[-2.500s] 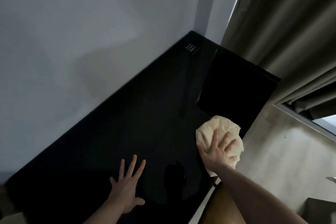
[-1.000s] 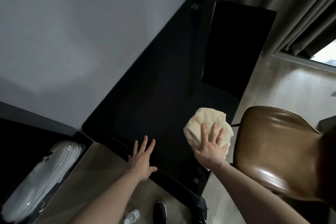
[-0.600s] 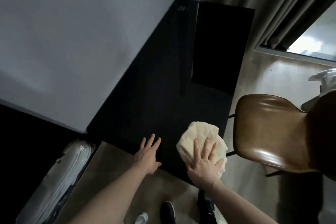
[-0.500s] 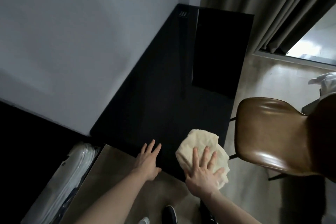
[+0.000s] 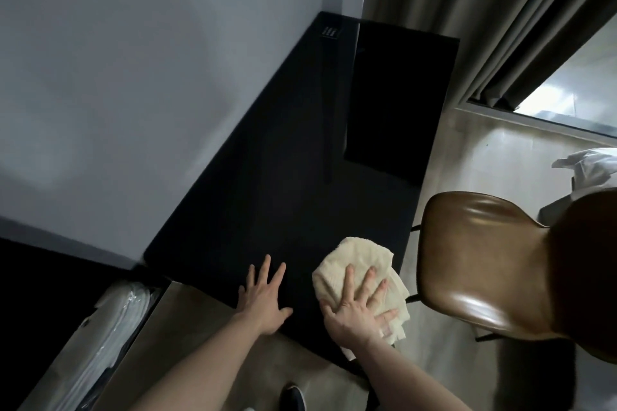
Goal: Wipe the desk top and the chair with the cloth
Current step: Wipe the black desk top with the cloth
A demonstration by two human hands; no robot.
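Note:
A black desk top (image 5: 287, 183) runs from the near corner to the far wall corner. A cream cloth (image 5: 354, 260) lies bunched on its near right corner, partly hanging over the edge. My right hand (image 5: 359, 307) presses flat on the cloth with fingers spread. My left hand (image 5: 263, 294) rests flat on the desk's near edge, fingers straight, holding nothing. A brown leather chair (image 5: 484, 264) stands right of the desk, its seat facing the desk edge.
A dark upright panel (image 5: 400, 100) stands at the desk's far right end. Grey curtains (image 5: 484, 10) and a window (image 5: 574, 90) are behind it. A plastic-wrapped white bundle (image 5: 100, 337) lies low left. White fabric (image 5: 587, 167) shows at the right edge. A shoe (image 5: 293, 399) is below.
My right hand has drawn the cloth along the desk to the near right corner, where it now overhangs the edge. My left hand has followed to the near edge.

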